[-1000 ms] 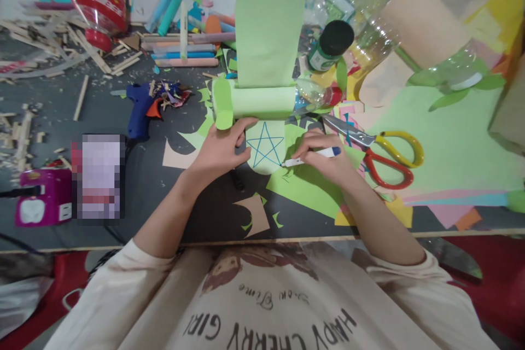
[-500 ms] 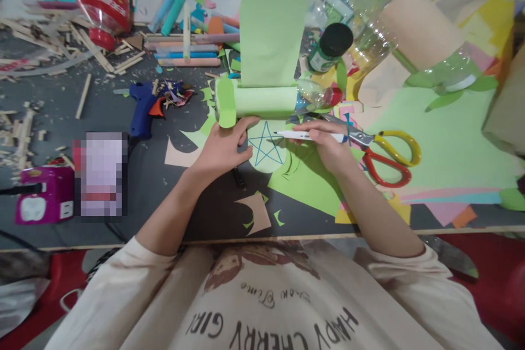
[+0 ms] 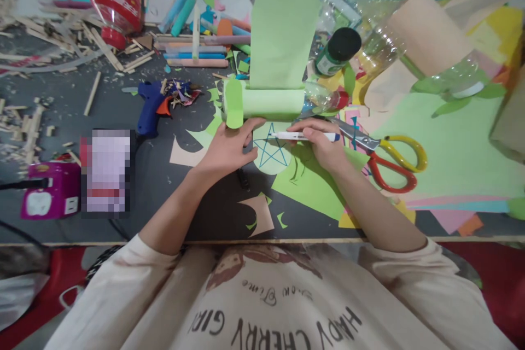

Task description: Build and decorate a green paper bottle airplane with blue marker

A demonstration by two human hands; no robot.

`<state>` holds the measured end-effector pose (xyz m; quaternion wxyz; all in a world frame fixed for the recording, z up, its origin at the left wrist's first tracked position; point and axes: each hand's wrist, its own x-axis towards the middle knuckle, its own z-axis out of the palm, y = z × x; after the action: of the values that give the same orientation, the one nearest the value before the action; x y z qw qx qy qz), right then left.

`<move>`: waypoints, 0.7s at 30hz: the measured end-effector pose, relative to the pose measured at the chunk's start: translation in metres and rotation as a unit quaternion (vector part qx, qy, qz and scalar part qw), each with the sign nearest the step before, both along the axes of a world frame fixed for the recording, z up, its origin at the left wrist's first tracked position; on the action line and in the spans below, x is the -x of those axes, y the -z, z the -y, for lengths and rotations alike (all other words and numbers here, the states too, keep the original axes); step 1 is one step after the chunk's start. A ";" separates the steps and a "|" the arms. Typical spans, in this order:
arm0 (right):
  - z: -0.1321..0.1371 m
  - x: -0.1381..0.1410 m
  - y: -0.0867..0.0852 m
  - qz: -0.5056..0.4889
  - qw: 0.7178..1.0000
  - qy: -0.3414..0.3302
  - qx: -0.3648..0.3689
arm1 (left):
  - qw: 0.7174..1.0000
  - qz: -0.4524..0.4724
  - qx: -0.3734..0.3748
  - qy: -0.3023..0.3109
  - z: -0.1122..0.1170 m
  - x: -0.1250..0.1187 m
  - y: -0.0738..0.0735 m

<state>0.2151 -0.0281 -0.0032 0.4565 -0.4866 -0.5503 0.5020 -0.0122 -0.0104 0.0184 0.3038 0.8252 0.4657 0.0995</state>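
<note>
A white marker pen (image 3: 305, 135) with a dark blue end is gripped in my right hand (image 3: 322, 145). Its tip is over a blue five-pointed star drawn on a pale green rounded piece of paper (image 3: 268, 167). My left hand (image 3: 232, 147) rests at the left edge of that paper, thumb and index finger spread apart. Just beyond lies a bottle wrapped in light green paper (image 3: 274, 103), its red cap to the right. A tall green paper piece with a rounded end (image 3: 285, 27) extends from the wrapped bottle toward the back.
Scissors (image 3: 394, 156) with yellow and red handles lie right of my right hand. At left are a blue glue gun (image 3: 150, 106), a phone-like blurred object (image 3: 107, 169) and a purple box (image 3: 51, 191). Wood sticks, markers, a green-labelled jar (image 3: 338, 50) and paper sheets surround the work.
The pen tip has shifted slightly left across the star, and the pen now lies a little flatter. The whole view has slid slightly, while my left hand keeps its place on the paper.
</note>
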 end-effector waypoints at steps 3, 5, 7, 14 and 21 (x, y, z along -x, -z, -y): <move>0.001 -0.003 0.000 -0.022 1.000 -0.016 0.014 | 1.000 -0.003 0.003 -0.002 0.001 0.000 -0.002; 0.000 -0.005 -0.001 -0.014 1.000 -0.012 0.005 | 1.000 -0.002 0.006 -0.003 0.001 -0.001 -0.002; -0.001 -0.006 -0.001 -0.007 1.000 -0.013 0.000 | 1.000 0.001 0.006 -0.004 0.000 -0.001 -0.002; -0.001 -0.007 -0.001 -0.007 1.000 -0.022 0.008 | 1.000 0.004 0.023 -0.011 0.001 0.000 -0.002; -0.003 -0.003 -0.001 0.029 0.999 0.026 -0.039 | 0.999 -0.017 0.021 -0.018 0.002 -0.001 -0.003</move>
<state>0.2176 -0.0249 -0.0021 0.4717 -0.4966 -0.5695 0.4544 -0.0112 -0.0119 0.0218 0.3116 0.8117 0.4874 0.0809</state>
